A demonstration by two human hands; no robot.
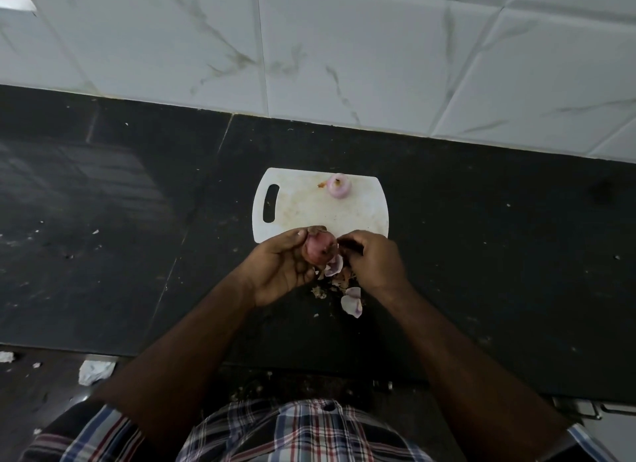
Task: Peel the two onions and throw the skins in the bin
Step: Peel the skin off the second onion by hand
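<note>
My left hand (282, 267) grips a reddish onion (320, 250) with skin still on it, just above the near edge of a white cutting board (303, 210). My right hand (373, 260) is closed beside the onion, its fingertips pinching at the onion's skin. A pale, peeled onion (339, 185) stands at the board's far edge. Loose skins (351, 301) and brown scraps lie on the black counter under my hands. No bin is in view.
The black counter (499, 255) stretches left and right, dotted with crumbs. A white tiled wall (344, 48) rises behind it. Crumpled white paper (94, 372) lies on the floor at lower left. A metal drawer handle (585, 410) shows at lower right.
</note>
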